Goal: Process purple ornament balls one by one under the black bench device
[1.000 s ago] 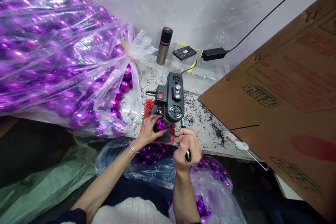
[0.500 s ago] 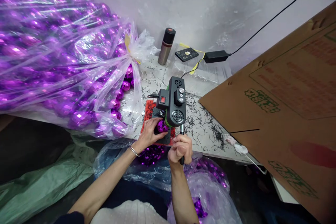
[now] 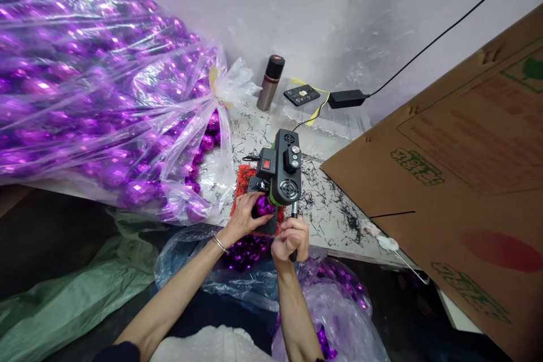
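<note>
My left hand (image 3: 245, 218) holds a shiny purple ball (image 3: 263, 206) between thumb and fingers, under the front end of a small black machine (image 3: 287, 167) with a red switch. My right hand (image 3: 291, 239) is wrapped round the black-gripped handle (image 3: 294, 210) at the machine's front right. Under the machine lies a red mat (image 3: 243, 180) on a pale table (image 3: 316, 226) strewn with short black bits. The ball's top is partly hidden by the machine.
A big clear bag of purple balls (image 3: 106, 96) fills the left. Behind the machine stand a bottle (image 3: 268, 83), a phone (image 3: 301, 95) and a black adapter (image 3: 347, 99). A cardboard box (image 3: 458, 181) leans in at right. Bags of purple pieces (image 3: 246, 251) sit below the table edge.
The view has shifted slightly, so the table things appear a little lower. Both hands keep their places at the ball and the handle.
</note>
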Motion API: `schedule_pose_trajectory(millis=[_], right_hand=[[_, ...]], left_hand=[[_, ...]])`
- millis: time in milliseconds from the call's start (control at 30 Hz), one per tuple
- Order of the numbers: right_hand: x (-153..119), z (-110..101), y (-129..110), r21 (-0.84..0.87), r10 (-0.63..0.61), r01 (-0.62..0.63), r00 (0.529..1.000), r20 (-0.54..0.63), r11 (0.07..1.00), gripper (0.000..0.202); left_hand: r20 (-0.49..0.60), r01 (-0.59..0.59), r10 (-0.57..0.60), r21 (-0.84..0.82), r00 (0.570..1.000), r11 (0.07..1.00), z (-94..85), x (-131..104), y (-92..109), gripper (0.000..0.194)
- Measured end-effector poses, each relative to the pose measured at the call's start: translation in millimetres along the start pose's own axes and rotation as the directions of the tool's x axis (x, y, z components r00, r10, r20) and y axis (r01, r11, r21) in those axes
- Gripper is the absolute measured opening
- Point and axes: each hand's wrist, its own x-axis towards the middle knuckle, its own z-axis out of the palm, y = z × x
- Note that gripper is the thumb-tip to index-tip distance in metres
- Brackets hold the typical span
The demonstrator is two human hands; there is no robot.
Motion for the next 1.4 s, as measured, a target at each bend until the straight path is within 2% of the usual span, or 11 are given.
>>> schedule_pose_trajectory(millis=[100, 267, 400, 533, 633, 767, 833, 933, 1200, 1300, 1400], right_hand=[[3, 0, -3, -0.011, -0.007, 0.007, 1.0, 0.015, 1.0, 0.042], [35, -7, -22, 0.027, 0.163, -0.164, 0.986, 0.036, 0.986, 0.04], [56, -13, -35, 0.013, 0.24, -0.241, 0.968, 0.074, 0.97, 0.04], [48, -13, -35, 0.007, 0.225, -0.227, 0.971, 0.076, 0.974, 0.043], [37, -11, -31, 0.015, 0.213, -0.214, 0.975, 0.057, 0.977, 0.042], [33, -10, -28, 0.035, 0.207, -0.208, 0.977, 0.044, 0.977, 0.041], [34, -10, -28, 0.025, 0.202, -0.203, 0.978, 0.052, 0.979, 0.04], [34, -12, -29, 0.008, 0.197, -0.199, 0.977, 0.077, 0.98, 0.039], [33, -14, -29, 0.011, 0.183, -0.185, 0.978, 0.098, 0.983, 0.038], [37, -14, -30, 0.023, 0.186, -0.19, 0.976, 0.109, 0.982, 0.037], [42, -14, -33, 0.033, 0.203, -0.207, 0.974, 0.101, 0.978, 0.037]], left_hand=[[-0.012, -0.005, 0.005, 0.002, 1.0, 1.0, 0.4, 3, 0, 0.059], [0.007, -0.026, 0.027, -0.031, 1.0, 0.999, -3.2, 4, 3, 0.059], [0.078, -0.134, 0.135, -0.021, 0.988, 0.991, -14.8, -31, 12, 0.063], [0.117, -0.209, 0.203, 0.038, 0.972, 0.977, -45.4, -65, 24, 0.069], [0.009, -0.142, 0.142, 0.107, 0.99, 0.984, -81.6, -35, 20, 0.05], [-0.108, 0.12, -0.091, 0.302, 0.99, 0.946, -129.5, 66, -9, 0.048], [-0.071, 0.286, -0.284, 0.429, 0.956, 0.857, -144.6, 112, -23, 0.05], [-0.064, 0.375, -0.419, 0.579, 0.906, 0.723, -151.3, 151, -36, 0.047], [-0.046, 0.383, -0.429, 0.545, 0.902, 0.746, -157.2, 144, -35, 0.055], [-0.054, 0.354, -0.359, 0.349, 0.932, 0.868, -173.3, 121, -20, 0.067], [0.0, 0.355, -0.355, -0.034, 0.935, 0.934, -177.5, 85, 3, 0.071]])
